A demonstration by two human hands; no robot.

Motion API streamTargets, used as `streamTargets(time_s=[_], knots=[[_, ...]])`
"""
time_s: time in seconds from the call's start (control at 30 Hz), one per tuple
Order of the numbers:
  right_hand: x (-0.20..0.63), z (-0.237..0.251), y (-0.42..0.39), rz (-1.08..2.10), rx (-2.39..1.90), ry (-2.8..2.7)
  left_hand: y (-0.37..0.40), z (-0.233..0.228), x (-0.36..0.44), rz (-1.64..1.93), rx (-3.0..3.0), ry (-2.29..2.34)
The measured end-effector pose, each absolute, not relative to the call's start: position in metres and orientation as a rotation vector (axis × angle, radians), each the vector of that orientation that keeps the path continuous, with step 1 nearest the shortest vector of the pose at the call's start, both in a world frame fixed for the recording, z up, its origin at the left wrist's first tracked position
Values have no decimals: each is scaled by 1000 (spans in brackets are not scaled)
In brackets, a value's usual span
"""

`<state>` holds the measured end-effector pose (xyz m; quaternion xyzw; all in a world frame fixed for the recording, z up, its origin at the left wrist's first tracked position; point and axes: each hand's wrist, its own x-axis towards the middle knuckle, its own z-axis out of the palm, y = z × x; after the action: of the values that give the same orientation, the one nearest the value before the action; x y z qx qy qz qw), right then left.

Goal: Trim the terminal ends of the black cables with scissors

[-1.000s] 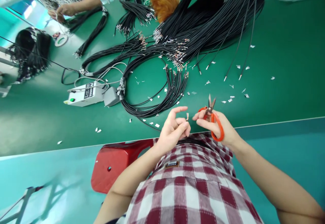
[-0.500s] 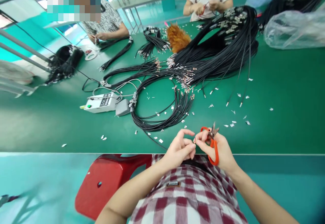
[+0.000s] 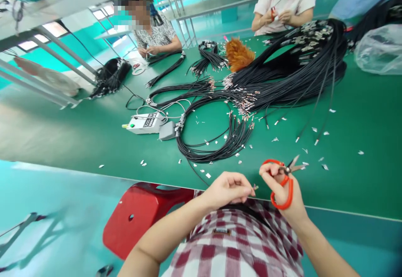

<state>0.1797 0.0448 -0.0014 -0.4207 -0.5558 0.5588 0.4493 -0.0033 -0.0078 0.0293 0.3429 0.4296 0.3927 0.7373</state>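
My left hand (image 3: pixel 230 190) is closed in a pinch over the table's front edge, holding a black cable whose stripped end with thin coloured wires (image 3: pixel 256 187) pokes out past the fingertips. To its right, my right hand (image 3: pixel 284 189) grips orange-handled scissors (image 3: pixel 287 170). The scissor blades stand apart and point away to the right. A gap separates the two hands. Beyond them a looped bundle of black cables (image 3: pixel 201 155) lies on the green table (image 3: pixel 361 113), its stripped ends fanned to the right. White scraps (image 3: pixel 208 175) are scattered around it.
A white box with a green button (image 3: pixel 144 124) sits left of the loop. A large heap of black cables (image 3: pixel 292 67) and an orange fluffy duster (image 3: pixel 239 55) lie farther back. Two people (image 3: pixel 284 6) work across the table. A red stool (image 3: pixel 135 218) stands at my left.
My hands have drawn apart; the right hand with the scissors has moved away to the right. The cable end now shows at the left fingertips. The whole view has shifted and tilted.
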Motion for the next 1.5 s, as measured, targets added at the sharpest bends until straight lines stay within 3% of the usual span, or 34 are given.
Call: streamTargets(time_s=[0.2, 0.4, 0.5, 0.7, 0.9, 1.07, 1.23, 1.37, 1.5], knots=[[195, 9, 41, 1137, -1168, -1747, -7, 39, -1, 1111, 885, 1319], [201, 22, 28, 262, -1215, -2317, -9, 35, 4, 1113, 961, 1430], [195, 22, 28, 73, -1204, -2411, -8, 32, 4, 1110, 924, 1399], [187, 14, 32, 41, -1231, -2475, -5, 30, 4, 1083, 854, 1356], [205, 12, 63, 684, -1302, -2292, -6, 8, 5, 987, 1055, 1334], [226, 12, 115, 99, -1707, -2395, -11, -4, 11, 870, 1384, 1286], [229, 0, 128, -58, -1731, -2469, -13, 1, -2, 907, 1621, 1292], [238, -12, 119, -88, -1644, -2415, -5, 4, -75, 1128, 1630, 1884], [246, -23, 116, -146, -1750, -2378, 10, 3, -153, 1130, 1151, 2468]])
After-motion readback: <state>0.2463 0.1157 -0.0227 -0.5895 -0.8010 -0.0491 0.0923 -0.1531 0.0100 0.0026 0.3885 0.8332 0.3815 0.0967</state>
